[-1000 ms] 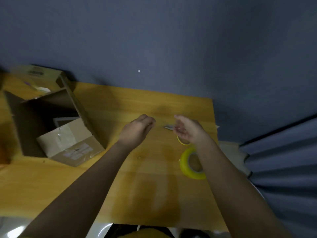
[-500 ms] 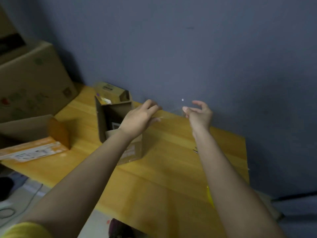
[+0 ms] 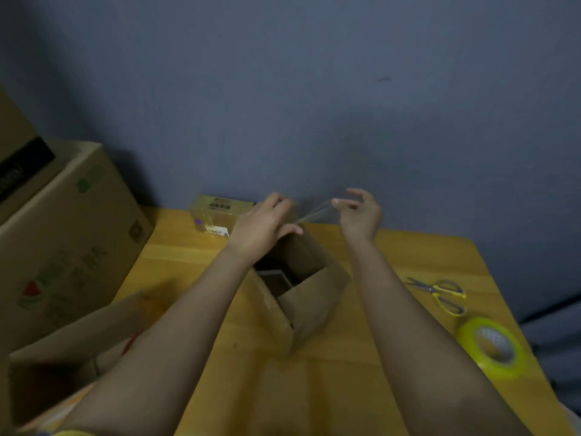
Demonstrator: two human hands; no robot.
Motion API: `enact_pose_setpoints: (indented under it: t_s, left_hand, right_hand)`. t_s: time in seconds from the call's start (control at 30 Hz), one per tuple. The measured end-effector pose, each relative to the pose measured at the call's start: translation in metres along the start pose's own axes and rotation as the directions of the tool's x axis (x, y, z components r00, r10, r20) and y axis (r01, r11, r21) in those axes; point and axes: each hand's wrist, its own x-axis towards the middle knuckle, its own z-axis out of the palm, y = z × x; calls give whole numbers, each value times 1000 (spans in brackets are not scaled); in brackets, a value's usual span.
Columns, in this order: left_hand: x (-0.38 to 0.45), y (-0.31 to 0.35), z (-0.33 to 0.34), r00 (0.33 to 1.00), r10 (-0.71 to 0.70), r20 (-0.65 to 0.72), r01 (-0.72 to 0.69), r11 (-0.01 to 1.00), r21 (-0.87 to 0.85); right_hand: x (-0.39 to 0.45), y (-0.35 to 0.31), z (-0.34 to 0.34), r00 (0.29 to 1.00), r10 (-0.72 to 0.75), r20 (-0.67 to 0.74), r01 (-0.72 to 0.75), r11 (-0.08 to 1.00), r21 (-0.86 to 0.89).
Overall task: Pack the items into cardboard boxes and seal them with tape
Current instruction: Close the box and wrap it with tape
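Note:
An open brown cardboard box (image 3: pixel 314 297) stands in the middle of the wooden table (image 3: pixel 330 388), flaps up, with a flat item visible inside. A strip of clear tape (image 3: pixel 316 212) stretches above its far edge between both hands. My left hand (image 3: pixel 262 226) holds one end of the strip over the box's far flap. My right hand (image 3: pixel 358 210) pinches the other end between thumb and forefinger, raised above the table. The yellow tape roll (image 3: pixel 490 347) lies flat at the table's right edge.
Yellow-handled scissors (image 3: pixel 440 294) lie just beyond the roll. A small printed box (image 3: pixel 220 214) sits against the blue wall. Large cartons (image 3: pixel 63 231) are stacked at the left, with another open cardboard box (image 3: pixel 78 335) in front of them.
The view has swung so the box sits centred under my arms. Both hands moved over its far edge, the tape strip now drawn taut between them. Scissors and roll are in sight again.

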Motion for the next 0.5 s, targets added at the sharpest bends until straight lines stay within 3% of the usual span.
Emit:
enact_pose_setpoints:
  t_s: [0.1, 0.23, 0.37, 0.43, 0.5]
  left_hand:
    - [1, -16, -8, 999, 42, 0, -42, 993, -106]
    - [1, -29, -14, 990, 143, 18, -140, 984, -113]
    - [-2, -36, -9, 992, 117, 52, -101, 962, -254]
    - [1, -30, -3, 985, 75, 158, -25, 955, -294]
    - [6, -19, 5, 931, 59, 362, 40, 965, -259]
  right_hand:
    - [-16, -5, 2, 999, 2, -38, -1, 1000, 23]
    - [-25, -16, -10, 989, 85, -122, -70, 990, 123]
    - [-35, -27, -30, 989, 76, -128, -59, 990, 132]
    - [-43, -35, -36, 996, 41, -85, -31, 993, 116]
    - [-52, -42, -41, 996, 15, -90, -3, 990, 138]
